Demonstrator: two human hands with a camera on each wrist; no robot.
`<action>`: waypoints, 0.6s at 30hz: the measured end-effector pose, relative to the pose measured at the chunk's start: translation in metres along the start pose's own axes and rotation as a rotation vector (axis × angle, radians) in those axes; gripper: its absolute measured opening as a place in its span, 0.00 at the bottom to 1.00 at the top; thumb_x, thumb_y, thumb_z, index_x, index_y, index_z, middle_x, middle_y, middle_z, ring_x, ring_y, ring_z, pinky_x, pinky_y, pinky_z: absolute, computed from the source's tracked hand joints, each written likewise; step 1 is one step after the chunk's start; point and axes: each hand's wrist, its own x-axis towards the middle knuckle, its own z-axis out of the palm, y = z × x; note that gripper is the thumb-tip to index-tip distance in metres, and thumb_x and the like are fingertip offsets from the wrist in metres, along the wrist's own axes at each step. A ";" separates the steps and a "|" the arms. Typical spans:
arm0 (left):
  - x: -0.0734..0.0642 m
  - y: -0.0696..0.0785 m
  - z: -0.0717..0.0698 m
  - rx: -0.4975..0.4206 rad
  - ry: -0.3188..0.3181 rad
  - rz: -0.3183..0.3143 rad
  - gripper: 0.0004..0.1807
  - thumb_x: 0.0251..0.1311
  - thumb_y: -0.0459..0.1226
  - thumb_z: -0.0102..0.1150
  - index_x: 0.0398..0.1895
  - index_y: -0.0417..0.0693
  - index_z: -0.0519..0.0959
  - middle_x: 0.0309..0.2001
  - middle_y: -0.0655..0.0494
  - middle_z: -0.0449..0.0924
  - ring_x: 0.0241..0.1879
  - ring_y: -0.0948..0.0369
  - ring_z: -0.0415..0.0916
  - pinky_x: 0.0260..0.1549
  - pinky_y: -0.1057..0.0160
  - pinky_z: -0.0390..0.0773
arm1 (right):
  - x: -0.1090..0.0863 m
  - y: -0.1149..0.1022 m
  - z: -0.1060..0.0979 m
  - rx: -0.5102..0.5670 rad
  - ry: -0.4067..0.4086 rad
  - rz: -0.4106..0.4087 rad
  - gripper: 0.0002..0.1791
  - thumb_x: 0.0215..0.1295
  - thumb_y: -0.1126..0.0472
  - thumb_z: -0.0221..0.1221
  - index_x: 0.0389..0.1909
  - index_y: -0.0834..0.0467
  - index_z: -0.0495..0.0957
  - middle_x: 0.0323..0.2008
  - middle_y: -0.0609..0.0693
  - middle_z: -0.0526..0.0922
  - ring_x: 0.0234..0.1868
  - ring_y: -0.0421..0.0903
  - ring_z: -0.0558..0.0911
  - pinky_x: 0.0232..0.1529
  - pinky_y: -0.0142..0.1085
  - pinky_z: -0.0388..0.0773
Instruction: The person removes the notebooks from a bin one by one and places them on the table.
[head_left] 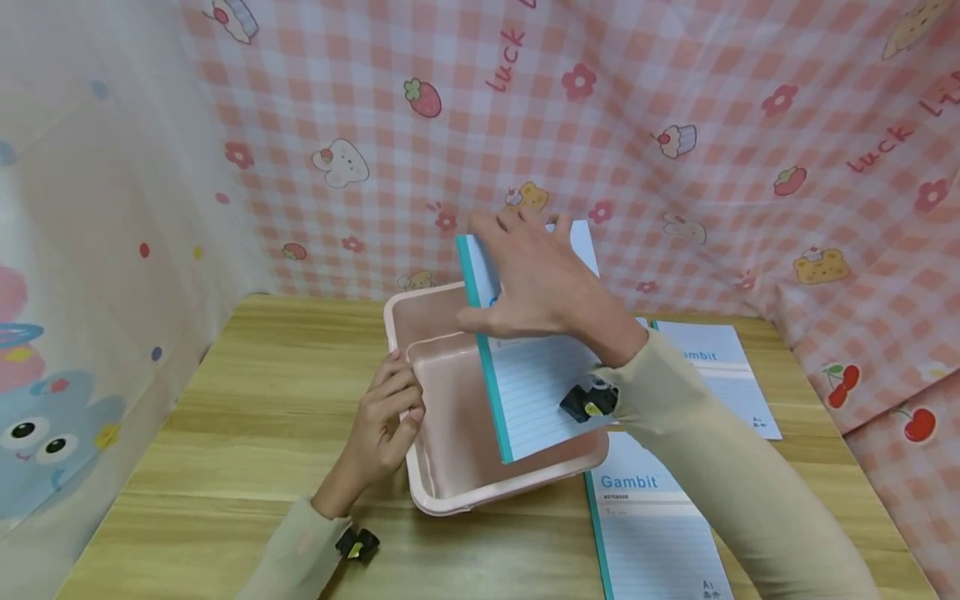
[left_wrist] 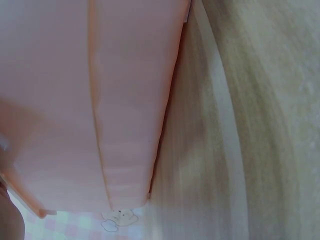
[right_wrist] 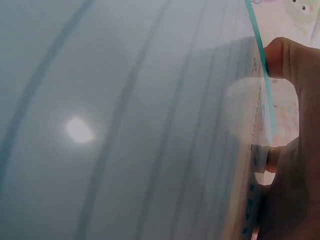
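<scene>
A pale pink plastic bin [head_left: 442, 504] sits on the table, slightly turned. My left hand [head_left: 381, 423] holds its left rim, with the fingers over the edge; the bin's side wall [left_wrist: 130, 110] fills much of the left wrist view. Over the bin's right half, my right hand [head_left: 536, 279] grips a notebook [head_left: 536, 404] with a teal spine and a white lined cover. That notebook is tilted, and its lower corner overlaps the bin's inside in the head view. In the right wrist view the thumb [right_wrist: 282, 60] lies at the teal spine, while the cover takes up most of the picture.
A notebook marked Gambit [head_left: 652, 533] lies on the table at the bin's front right, partly under the right sleeve [head_left: 727, 467]. Behind that arm lies another notebook [head_left: 712, 367]. A pink checked cloth [head_left: 465, 142] hangs along the table's back edge.
</scene>
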 end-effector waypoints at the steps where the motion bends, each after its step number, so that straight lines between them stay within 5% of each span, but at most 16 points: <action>1: 0.000 0.000 0.000 -0.001 0.001 -0.001 0.11 0.58 0.31 0.47 0.18 0.48 0.70 0.27 0.53 0.71 0.42 0.51 0.71 0.77 0.49 0.56 | -0.002 0.003 -0.001 0.001 0.005 0.010 0.45 0.48 0.32 0.63 0.66 0.50 0.66 0.49 0.51 0.75 0.51 0.53 0.71 0.56 0.64 0.57; 8: 0.000 -0.001 0.001 -0.003 0.008 0.004 0.10 0.55 0.31 0.46 0.18 0.48 0.71 0.27 0.54 0.71 0.42 0.50 0.71 0.77 0.49 0.56 | -0.016 0.027 -0.006 0.009 0.008 0.076 0.46 0.48 0.34 0.63 0.68 0.51 0.66 0.56 0.53 0.76 0.58 0.55 0.69 0.62 0.71 0.50; 14: 0.000 -0.001 0.002 -0.003 0.005 0.003 0.09 0.53 0.30 0.46 0.18 0.48 0.71 0.27 0.54 0.71 0.42 0.50 0.70 0.77 0.51 0.56 | -0.033 0.053 -0.007 -0.013 0.028 0.123 0.37 0.50 0.36 0.62 0.58 0.52 0.69 0.45 0.53 0.75 0.50 0.54 0.69 0.54 0.62 0.53; 18: 0.000 -0.001 0.002 -0.003 0.011 0.015 0.10 0.55 0.31 0.46 0.18 0.48 0.70 0.26 0.54 0.70 0.42 0.51 0.70 0.77 0.51 0.56 | -0.047 0.073 -0.007 -0.031 0.028 0.169 0.34 0.51 0.38 0.63 0.52 0.54 0.68 0.44 0.56 0.75 0.49 0.56 0.71 0.54 0.65 0.53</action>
